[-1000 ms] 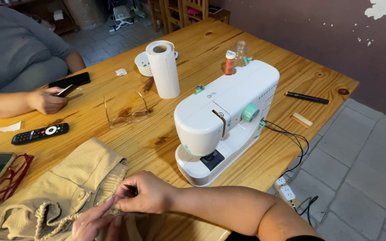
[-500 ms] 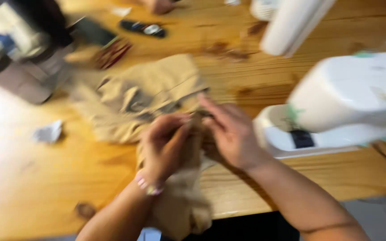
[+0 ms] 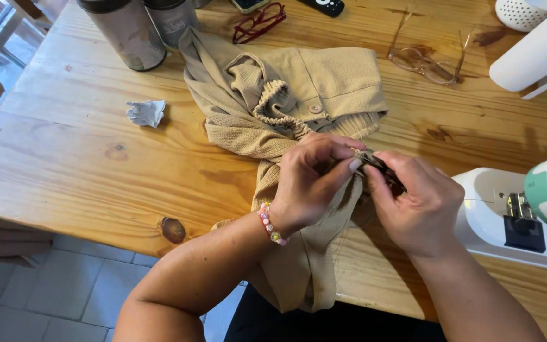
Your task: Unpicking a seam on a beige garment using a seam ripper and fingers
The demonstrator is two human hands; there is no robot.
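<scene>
both hands pinched onto one small fold of the beige ribbed knit garment with elastic waistband (image 3: pixel 299 107), at the table's near edge: left hand (image 3: pixel 308 187) with thumb and fingers closed on the fabric from the left, right hand (image 3: pixel 416 206) gripping the same bit from the right, something dark and thin between the fingertips, too small to identify

bulk of garment bunched on the light pine wooden table (image 3: pixel 64 164), one long end hanging off the front edge toward the lap

risks, as judged:
- hanging end could drag the rest off the table if grip loosens
- fold could slip out, given such a small pinch
- if a needle or pin, pricked finger likely
- white sewing machine with teal knobs (image 3: pixel 533 209) just beside right wrist, easy to knock
- clear-framed glasses (image 3: pixel 428 63) and red-framed glasses (image 3: pixel 257 22) near the fabric, could get swept if cloth is tugged
</scene>
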